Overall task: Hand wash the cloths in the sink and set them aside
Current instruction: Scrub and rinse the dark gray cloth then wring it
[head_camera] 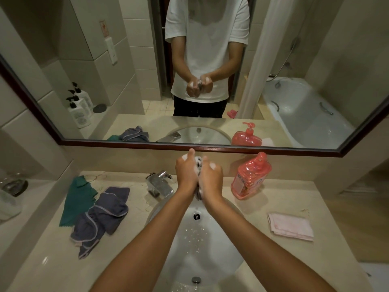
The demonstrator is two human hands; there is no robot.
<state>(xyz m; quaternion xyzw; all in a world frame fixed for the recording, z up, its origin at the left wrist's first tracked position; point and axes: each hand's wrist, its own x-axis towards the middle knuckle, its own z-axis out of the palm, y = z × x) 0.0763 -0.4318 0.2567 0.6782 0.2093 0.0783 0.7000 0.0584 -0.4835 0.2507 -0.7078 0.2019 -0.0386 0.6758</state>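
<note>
- We've got the small soapy grey cloth (198, 165) squeezed between left hand (186, 171) and right hand (211, 178), fingers curled round it.
- It hangs lengthwise above the white sink (221, 256), far side, near the chrome tap (160, 183).

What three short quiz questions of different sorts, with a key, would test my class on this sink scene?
1. True or false: the green cloth lies in the sink.
2. Which lies on the counter to the person's right? A) pink cloth B) grey cloth C) faucet
3. Fill in: the left hand and right hand squeeze a soapy ____.

Key: 1 false, it lies on the counter; 2 A; 3 cloth.
</note>
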